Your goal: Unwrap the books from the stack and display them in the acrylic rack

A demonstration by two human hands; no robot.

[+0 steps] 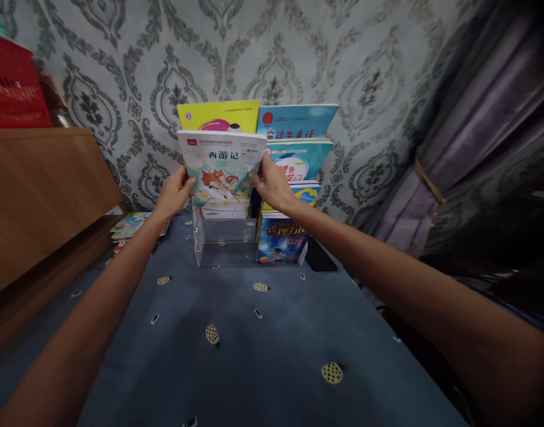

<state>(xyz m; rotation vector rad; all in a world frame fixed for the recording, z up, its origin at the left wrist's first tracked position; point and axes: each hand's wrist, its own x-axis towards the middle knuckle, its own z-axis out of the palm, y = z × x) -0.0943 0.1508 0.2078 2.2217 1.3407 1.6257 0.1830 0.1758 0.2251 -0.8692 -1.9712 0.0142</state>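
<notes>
Both my hands grip a white picture book (222, 169) with a red-caped figure on its cover, upright at the left side of a clear acrylic book rack (225, 254). My left hand (174, 191) pinches its left edge; my right hand (272, 182) holds its right edge. A yellow book (218, 112) stands behind it. To the right, the rack's tiers hold a blue book (298, 118), a teal book (314, 154) and, lowest, a dark blue book (281, 240). Whether the held book's bottom rests in the rack, I cannot tell.
A small pile of books (131, 224) lies left of the rack on the dark blue pineapple-print cloth (236, 373). A black phone-like slab (320, 256) lies to the right. A wooden cabinet (44, 196) with a red box (13, 86) flanks the left; a curtain (458, 136) hangs right.
</notes>
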